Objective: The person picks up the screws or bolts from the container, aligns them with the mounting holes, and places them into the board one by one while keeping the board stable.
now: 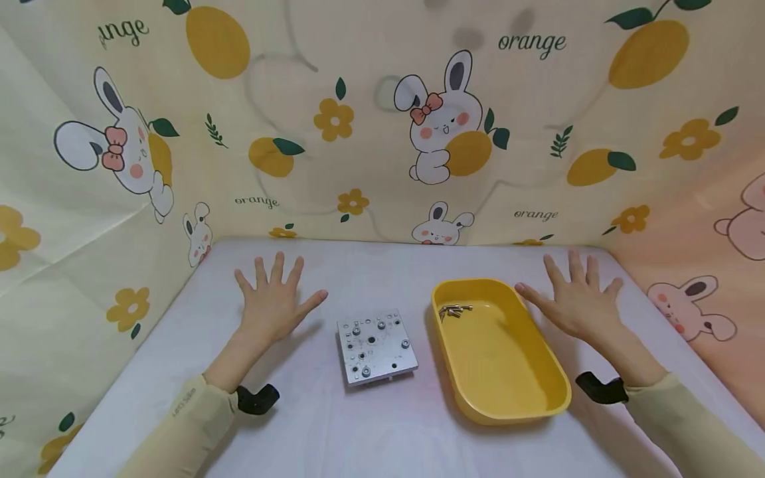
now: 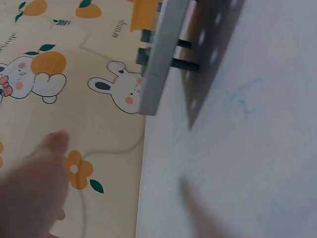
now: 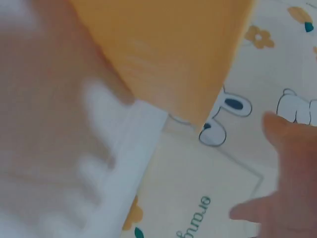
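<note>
Both hands lie flat on the white desk [image 1: 370,425], fingers straight and spread, holding nothing. The left hand [image 1: 275,302] rests to the left of the metal plate [image 1: 375,346]; its thumb points toward the plate's near-left corner, close but apart. The plate is roughly square, studded with holes and small fittings, and stands slightly turned on short legs, as the left wrist view shows. The right hand [image 1: 576,299] rests just beside the far right rim of the yellow tray [image 1: 502,392], thumb close to the rim. The tray's long axis runs away from the person, angled leftward. Small metal pins [image 1: 455,310] lie in its far left corner, nearer the right hand.
</note>
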